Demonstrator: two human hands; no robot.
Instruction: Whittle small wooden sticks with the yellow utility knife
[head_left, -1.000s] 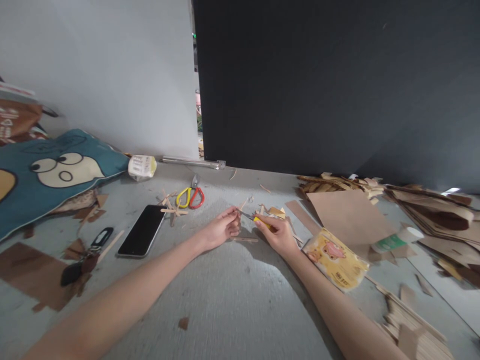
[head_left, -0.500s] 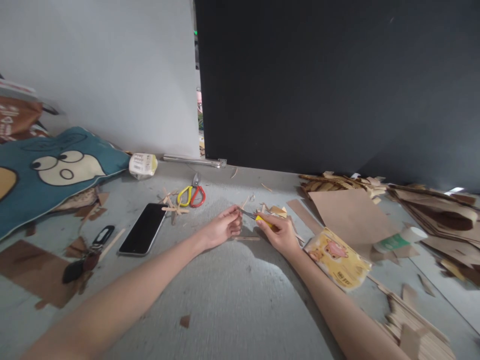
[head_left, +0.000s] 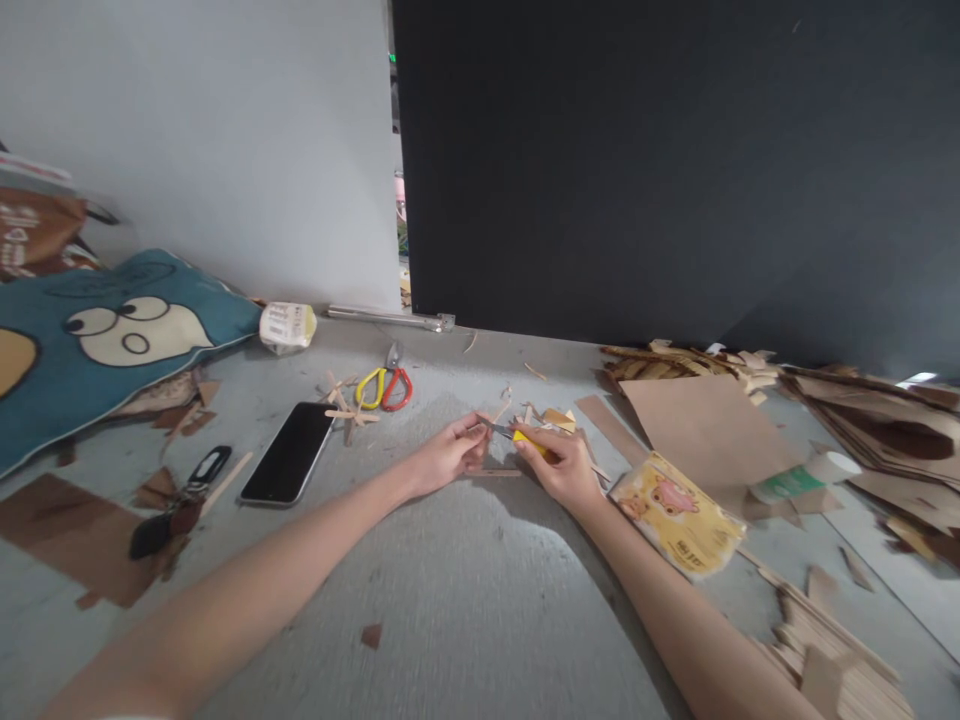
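Note:
My right hand (head_left: pixel 566 472) is closed around the yellow handle of a craft knife (head_left: pixel 519 437), its blade pointing left. The fingers of my left hand (head_left: pixel 450 457) are pinched on a small wooden stick, mostly hidden, right at the blade's tip. A thin pale wood shaving (head_left: pixel 504 407) curls up just beyond the blade. On the table below the hands lies a flat wooden stick (head_left: pixel 495 473). Several joined craft sticks (head_left: pixel 351 413) rest beside a phone (head_left: pixel 289 455), near scissors (head_left: pixel 386 385) with one yellow and one red handle.
A yellow tissue pack (head_left: pixel 679 518) lies by my right forearm, with brown cardboard (head_left: pixel 709 425) and a green-white roll (head_left: pixel 802 480) beyond it. Keys (head_left: pixel 161 530) and cardboard scraps are at left, near a blue cushion (head_left: pixel 142 290). A dark panel (head_left: pixel 637 180) stands behind the table.
The knife blade and my left fingertips have shifted slightly against each other, and the pale shaving stands a little farther right. Both hands keep their hold; the view has moved slightly.

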